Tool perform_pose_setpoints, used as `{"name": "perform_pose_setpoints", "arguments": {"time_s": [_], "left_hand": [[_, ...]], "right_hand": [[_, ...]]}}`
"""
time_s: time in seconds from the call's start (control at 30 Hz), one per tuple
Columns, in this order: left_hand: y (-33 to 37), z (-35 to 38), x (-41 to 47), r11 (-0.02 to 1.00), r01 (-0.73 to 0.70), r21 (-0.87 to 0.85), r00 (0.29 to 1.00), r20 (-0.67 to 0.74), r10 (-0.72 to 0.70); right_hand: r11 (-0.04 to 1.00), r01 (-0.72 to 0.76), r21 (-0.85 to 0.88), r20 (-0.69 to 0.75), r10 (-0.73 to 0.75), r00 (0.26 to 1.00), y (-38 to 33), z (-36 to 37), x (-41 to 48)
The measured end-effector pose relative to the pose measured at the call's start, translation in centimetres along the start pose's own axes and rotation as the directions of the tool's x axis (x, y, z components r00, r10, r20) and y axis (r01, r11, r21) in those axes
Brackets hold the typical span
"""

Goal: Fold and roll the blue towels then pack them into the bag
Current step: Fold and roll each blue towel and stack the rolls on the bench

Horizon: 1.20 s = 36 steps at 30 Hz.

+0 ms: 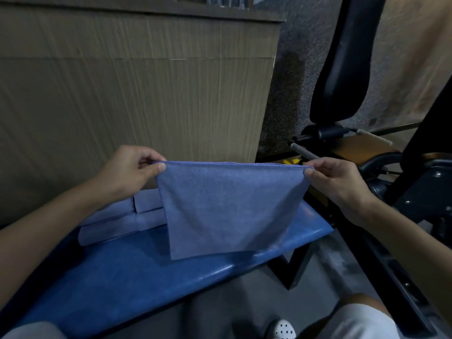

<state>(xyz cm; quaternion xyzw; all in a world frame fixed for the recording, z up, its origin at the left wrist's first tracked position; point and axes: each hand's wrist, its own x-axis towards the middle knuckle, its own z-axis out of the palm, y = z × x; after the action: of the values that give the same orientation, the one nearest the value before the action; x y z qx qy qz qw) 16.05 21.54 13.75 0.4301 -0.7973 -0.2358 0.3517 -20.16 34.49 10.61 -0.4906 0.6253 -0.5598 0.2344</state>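
Left hand [132,167] pinching the top left corner of a blue towel [227,209], thumb in front, fingers curled behind the hem. Right hand [340,182] pinching the top right corner the same way, thumb pressed on the front of the cloth. Top hem stretched taut and nearly level between the 2 hands. Hanging flat below that line, slightly narrower toward the bottom, lower edge slanting and resting on or just above the blue padded table [117,285]; cannot tell which. Behind the left side of the hanging cloth, a stack of folded blue towels [117,216] lying on the far part of the table, at least 3 layers visible, partly hidden by the left wrist and the held cloth. Beyond the table, a tall brown corrugated cardboard sheet [137,89] standing upright. To the right, black gym machine parts [342,69] with a padded upright and a metal bar. At the bottom edge, 2 knees in light shorts and a white perforated shoe [281,329] on the grey floor.
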Motion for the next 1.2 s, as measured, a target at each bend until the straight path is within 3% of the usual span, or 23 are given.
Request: {"name": "perform_pose_setpoints", "arguments": {"time_s": [0.13, 0.3, 0.47, 0.63, 0.83, 0.97, 1.07, 1.2], "left_hand": [[0.3, -0.3, -0.3, 0.986, 0.122, -0.116, 0.993, 0.014, -0.121], [0.4, -0.4, -0.6, 0.885, 0.320, -0.338, 0.947, 0.116, -0.299], [-0.7, 0.9, 0.6, 0.828, 0.424, -0.368, 0.904, 0.221, -0.365], [-1.2, 2.8, 3.5, 0.811, 0.423, -0.405, 0.905, 0.226, -0.359], [-0.3, 3.0, 7.1, 0.854, 0.255, -0.454, 0.966, 0.080, -0.245], [0.0, 3.0, 6.4, 0.870, 0.179, -0.459, 0.983, 0.045, -0.178], [-1.2, 4.4, 3.6, 0.871, 0.228, -0.436, 0.974, 0.101, -0.204], [-5.4, 8.6, -1.8, 0.852, 0.373, -0.367, 0.923, 0.241, -0.300]], "right_hand": [[0.998, -0.041, 0.050, 0.080, 0.037, 0.996, -0.7, -0.6, -0.4], [0.997, -0.031, 0.076, 0.107, 0.023, 0.994, -1.2, -0.7, -0.7], [0.996, -0.073, 0.054, 0.124, 0.066, 0.990, -0.1, -1.0, 0.2], [0.997, -0.071, 0.032, 0.060, 0.069, 0.996, 1.3, -0.4, 2.8], [0.997, 0.005, 0.073, -0.033, -0.003, 0.999, 0.7, -0.3, 6.3], [0.996, 0.037, 0.082, 0.009, -0.038, 0.999, 0.8, -0.8, 5.9], [1.000, 0.011, 0.013, 0.070, -0.012, 0.997, 3.0, -1.5, 3.8], [0.986, -0.130, -0.108, 0.170, 0.147, 0.975, 8.6, -1.5, -0.4]]}}
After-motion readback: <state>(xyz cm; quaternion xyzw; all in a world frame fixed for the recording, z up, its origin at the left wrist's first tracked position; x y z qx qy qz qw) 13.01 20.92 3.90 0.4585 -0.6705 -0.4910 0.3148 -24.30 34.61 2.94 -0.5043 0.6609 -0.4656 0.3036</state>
